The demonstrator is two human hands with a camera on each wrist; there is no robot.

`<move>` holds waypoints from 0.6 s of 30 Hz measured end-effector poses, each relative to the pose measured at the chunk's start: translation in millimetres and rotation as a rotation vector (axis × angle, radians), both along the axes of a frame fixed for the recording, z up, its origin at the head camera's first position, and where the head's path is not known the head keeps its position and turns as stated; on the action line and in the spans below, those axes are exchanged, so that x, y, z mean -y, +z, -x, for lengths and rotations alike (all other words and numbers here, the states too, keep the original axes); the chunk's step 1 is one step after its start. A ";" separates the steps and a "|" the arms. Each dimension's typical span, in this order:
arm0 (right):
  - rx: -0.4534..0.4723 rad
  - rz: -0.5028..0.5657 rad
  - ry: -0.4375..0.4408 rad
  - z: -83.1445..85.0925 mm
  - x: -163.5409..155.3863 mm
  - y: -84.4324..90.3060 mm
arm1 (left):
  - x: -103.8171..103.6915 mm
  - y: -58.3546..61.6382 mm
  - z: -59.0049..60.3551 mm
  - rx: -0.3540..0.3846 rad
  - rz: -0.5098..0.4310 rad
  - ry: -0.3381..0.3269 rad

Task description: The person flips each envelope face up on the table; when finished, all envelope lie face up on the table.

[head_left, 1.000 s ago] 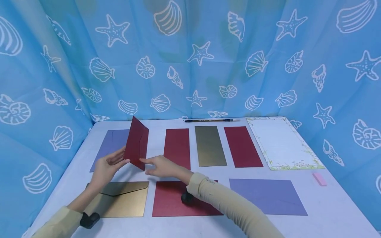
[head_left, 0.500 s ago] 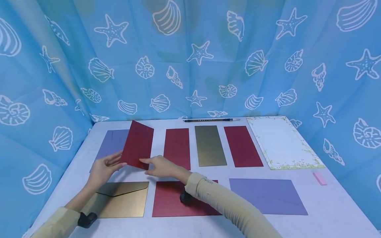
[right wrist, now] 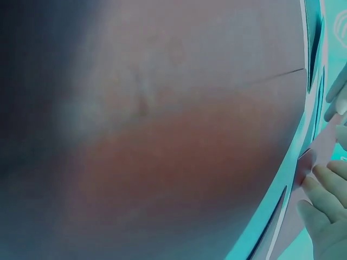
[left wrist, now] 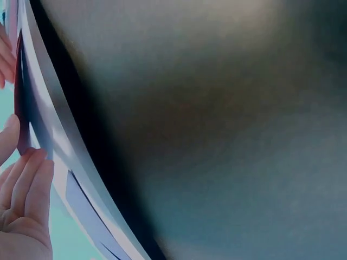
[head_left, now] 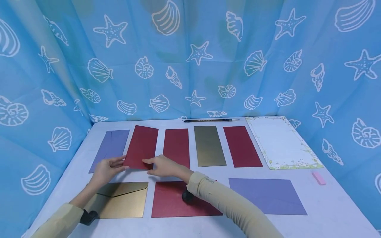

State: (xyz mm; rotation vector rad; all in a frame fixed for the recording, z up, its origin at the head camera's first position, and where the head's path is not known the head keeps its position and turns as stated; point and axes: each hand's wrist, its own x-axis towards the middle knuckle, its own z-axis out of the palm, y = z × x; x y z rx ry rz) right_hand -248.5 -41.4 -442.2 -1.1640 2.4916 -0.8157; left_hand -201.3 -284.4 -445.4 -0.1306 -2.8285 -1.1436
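In the head view, a red envelope leans up at a low slant, plain side towards me, at the left of the back row. My left hand pinches its lower left edge between thumb and fingers. At its lower right corner, my right hand holds it with the forefinger on the front. A purple envelope lies flat to its left, another red envelope to its right. Both wrist views are mostly filled by blurred close surfaces; my left hand and right hand show only at the edges.
In front lie a gold envelope with a flap, a red envelope and a purple one. Further right are a gold envelope, a red envelope, bordered paper and a pink eraser. A brush lies behind.
The red envelope has turned from nearly upright, flap line showing, to its plain side, and has tipped down towards the table. Both hands have kept hold of its lower part.
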 end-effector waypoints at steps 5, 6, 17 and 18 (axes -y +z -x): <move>-0.002 -0.011 0.002 -0.5 -0.7 -0.2 | -2.8 -2.1 2.9 0.022 0.054 0.003; -0.005 -0.013 0.003 -0.3 -0.7 -0.4 | -3.7 -2.2 3.1 0.030 0.056 0.004; -0.005 -0.021 0.020 0.9 -3.1 1.6 | -6.7 -1.1 3.9 0.048 0.096 0.019; -0.008 -0.022 0.023 1.2 -3.3 1.5 | -6.7 -0.8 3.8 0.046 0.099 0.019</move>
